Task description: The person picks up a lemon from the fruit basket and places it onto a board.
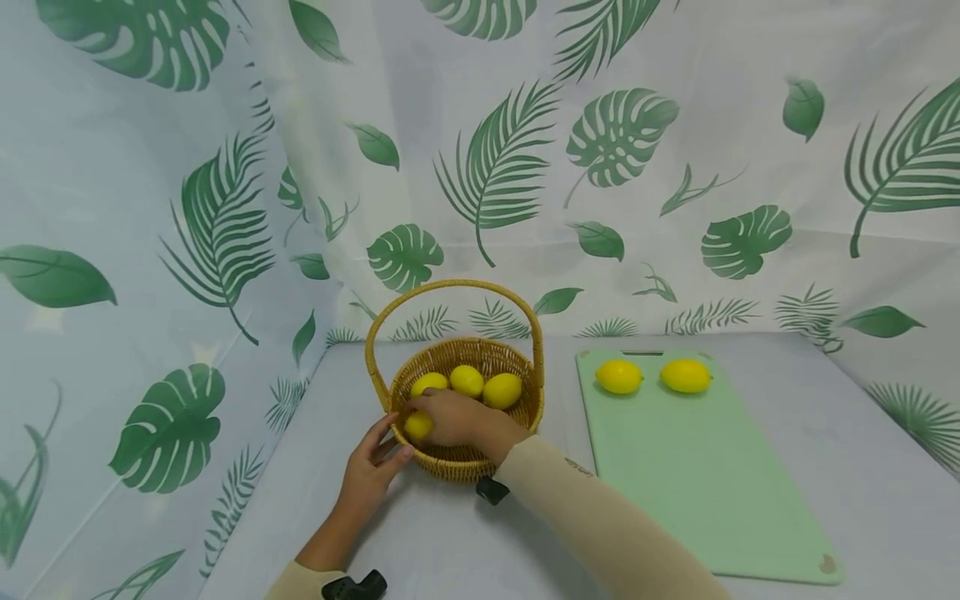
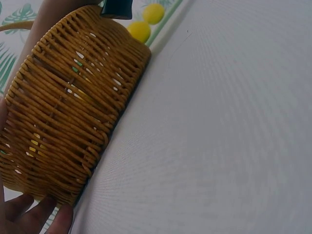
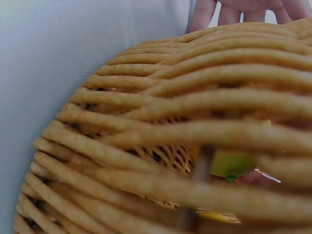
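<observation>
Lemon [image 1: 418, 427] at left in the wicker basket [image 1: 453, 472], gripped by the right hand [image 1: 453, 418], seems light, firm, best held round its middle, while the left hand [image 1: 367, 471] steadies the basket with extended fingers.

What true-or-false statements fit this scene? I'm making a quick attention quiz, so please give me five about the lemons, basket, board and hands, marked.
1. Two lemons lie on the green board. True.
2. The basket stands on the green board. False: it stands beside it, to its left in the head view.
3. The right hand is inside the basket. True.
4. The left hand lies on the green board. False: it touches the basket's side.
5. The basket holds no fruit. False: four yellow lemons show inside it.
</observation>
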